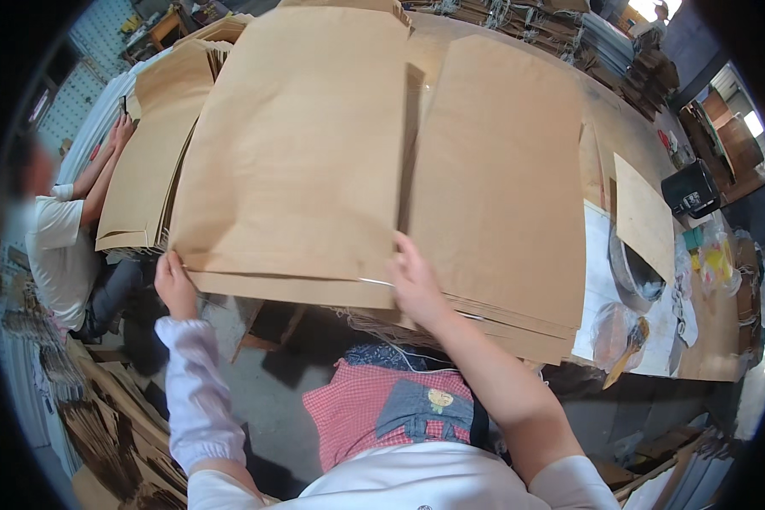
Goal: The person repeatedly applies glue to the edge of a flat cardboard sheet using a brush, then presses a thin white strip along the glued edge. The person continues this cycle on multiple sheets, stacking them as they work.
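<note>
A large brown kraft paper bag (293, 153) lies in front of me on top of other bags, with a folded strip along its near edge. My left hand (176, 285) is closed on its near left corner, thumb on top. My right hand (415, 280) is closed at the near right corner, its finger pads partly hidden at the paper's edge. A short white cord (374, 281) shows on the fold beside my right fingers. To the right lies a stack of similar paper bags (501, 187), its layered near edges showing under my right forearm.
Another bag stack (157, 161) stands at left, where a co-worker (64, 238) has both hands at its far side. On the right are a flat board (642, 212) over a round container, a black box (691, 189), a brush (627, 353) and plastic bags. Bundles (527, 38) lie at the back.
</note>
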{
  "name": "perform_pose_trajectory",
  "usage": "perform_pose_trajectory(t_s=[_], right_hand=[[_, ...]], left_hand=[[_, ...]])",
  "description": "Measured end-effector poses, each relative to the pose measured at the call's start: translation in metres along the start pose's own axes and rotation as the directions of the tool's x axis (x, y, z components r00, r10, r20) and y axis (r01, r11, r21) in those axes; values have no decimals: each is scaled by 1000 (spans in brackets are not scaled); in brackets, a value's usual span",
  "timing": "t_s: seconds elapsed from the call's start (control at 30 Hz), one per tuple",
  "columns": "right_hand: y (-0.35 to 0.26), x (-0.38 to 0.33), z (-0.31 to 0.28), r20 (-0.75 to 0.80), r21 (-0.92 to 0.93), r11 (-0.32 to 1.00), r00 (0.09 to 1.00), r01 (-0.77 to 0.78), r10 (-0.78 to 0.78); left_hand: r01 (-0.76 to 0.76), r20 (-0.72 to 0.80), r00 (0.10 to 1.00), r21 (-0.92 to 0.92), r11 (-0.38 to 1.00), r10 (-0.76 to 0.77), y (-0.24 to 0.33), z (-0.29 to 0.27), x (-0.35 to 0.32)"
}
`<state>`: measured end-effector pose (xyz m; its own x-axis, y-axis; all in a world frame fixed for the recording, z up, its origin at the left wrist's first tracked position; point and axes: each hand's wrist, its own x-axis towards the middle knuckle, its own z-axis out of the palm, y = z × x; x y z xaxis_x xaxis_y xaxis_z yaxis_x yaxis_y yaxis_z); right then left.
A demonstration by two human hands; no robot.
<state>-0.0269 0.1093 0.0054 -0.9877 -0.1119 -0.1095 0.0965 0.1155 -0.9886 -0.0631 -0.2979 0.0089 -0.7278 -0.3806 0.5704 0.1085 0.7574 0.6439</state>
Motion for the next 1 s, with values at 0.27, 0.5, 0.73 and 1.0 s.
perform_pose_trajectory(t_s=[0.27,0.5,0.73,1.0], right_hand=[[-19,-21,30,291,-169,982,948,-80,127],[-1,-174,-185,-68,-625,776,996,-87,57],[14,-276,-301,-476,-879,55,866,-473,-156],[-5,-262,-267,-885,-327,939,385,-110,-263]], left_hand=[[256,180,946,98,962,-271,-149,5,46],[-239,133,970,390,889,203,19,-17,-19],[-454,619,382,-521,722,687,186,72,-184],[-616,793,-171,-549,564,585,162,134,-260]])
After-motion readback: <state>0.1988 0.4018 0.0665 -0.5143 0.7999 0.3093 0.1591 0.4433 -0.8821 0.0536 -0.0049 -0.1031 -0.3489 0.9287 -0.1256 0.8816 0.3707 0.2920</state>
